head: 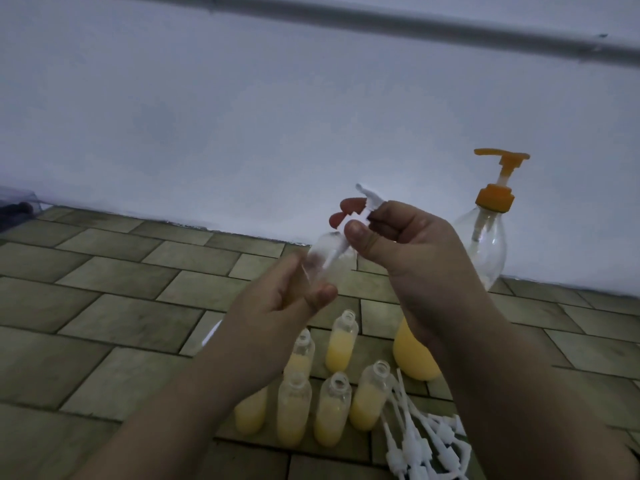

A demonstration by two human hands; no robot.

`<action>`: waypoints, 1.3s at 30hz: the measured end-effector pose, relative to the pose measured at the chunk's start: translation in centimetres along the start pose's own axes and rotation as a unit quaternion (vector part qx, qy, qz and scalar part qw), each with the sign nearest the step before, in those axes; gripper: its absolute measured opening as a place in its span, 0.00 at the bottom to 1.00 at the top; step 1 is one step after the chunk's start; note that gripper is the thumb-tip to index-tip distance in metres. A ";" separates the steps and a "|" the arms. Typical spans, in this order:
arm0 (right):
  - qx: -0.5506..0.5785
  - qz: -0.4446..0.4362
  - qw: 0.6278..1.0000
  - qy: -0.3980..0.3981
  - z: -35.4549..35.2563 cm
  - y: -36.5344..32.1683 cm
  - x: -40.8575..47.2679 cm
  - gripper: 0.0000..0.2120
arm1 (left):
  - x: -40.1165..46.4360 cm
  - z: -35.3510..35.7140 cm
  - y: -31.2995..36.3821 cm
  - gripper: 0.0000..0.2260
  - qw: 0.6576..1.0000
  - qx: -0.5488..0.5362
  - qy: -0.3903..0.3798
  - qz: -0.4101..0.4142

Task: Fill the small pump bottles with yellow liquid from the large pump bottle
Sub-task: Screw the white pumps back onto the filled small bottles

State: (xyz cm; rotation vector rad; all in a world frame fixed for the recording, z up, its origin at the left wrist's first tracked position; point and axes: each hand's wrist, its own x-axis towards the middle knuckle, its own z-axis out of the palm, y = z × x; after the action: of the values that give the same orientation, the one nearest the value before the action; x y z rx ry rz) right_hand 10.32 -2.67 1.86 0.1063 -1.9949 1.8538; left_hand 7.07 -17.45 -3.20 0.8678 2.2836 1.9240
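My left hand (291,299) grips an empty clear small bottle (323,259), tilted, in mid-air. My right hand (398,244) pinches a white pump head (369,199) whose tube runs down into that bottle's neck. Behind my right hand stands the large pump bottle (485,244) with an orange pump; its lower part holds yellow liquid. On the floor below my hands stand several open small bottles (332,407) partly filled with yellow liquid.
A heap of loose white pump heads (422,441) lies on the tiled floor (104,306) at the lower right. A pale wall (242,133) rises behind, with a grey pipe (381,19) along its top. A dark object (14,211) sits at the far left.
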 end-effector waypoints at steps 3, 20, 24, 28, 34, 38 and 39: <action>-0.092 0.000 0.996 -0.012 -0.3 -0.1 -0.6 0.22 | 0.7 -1.0 0.2 0.17 1.000 0.013 0.027 0.006; -0.045 0.089 0.979 0.180 -12.3 6.8 -11.3 0.40 | 1.7 -9.2 -11.5 0.13 0.974 0.026 0.123 -0.190; -0.012 0.121 0.974 0.192 -12.9 8.2 -12.4 0.26 | 1.0 -8.9 -13.3 0.10 0.975 0.058 0.043 -0.212; -0.013 0.154 0.965 0.213 -12.9 9.2 -13.0 0.30 | 0.6 -8.0 -13.8 0.10 0.973 0.135 -0.019 -0.189; -0.071 0.213 0.952 0.209 -12.8 10.3 -13.3 0.18 | 0.6 -8.1 -14.4 0.10 0.957 0.219 -0.056 -0.181; -0.196 0.256 0.921 0.218 -12.4 12.2 -13.4 0.10 | -0.2 -8.3 -13.9 0.13 0.949 0.241 -0.066 -0.194; -0.234 0.262 0.912 0.214 -12.0 12.5 -13.5 0.11 | -0.5 -8.3 -13.7 0.11 0.947 0.243 -0.074 -0.196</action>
State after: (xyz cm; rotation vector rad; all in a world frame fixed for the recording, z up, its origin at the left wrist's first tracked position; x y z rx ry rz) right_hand 21.42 7.34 -14.18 -0.9710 -2.1928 1.4207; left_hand -0.95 -26.23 -13.93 0.4970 2.6232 1.1205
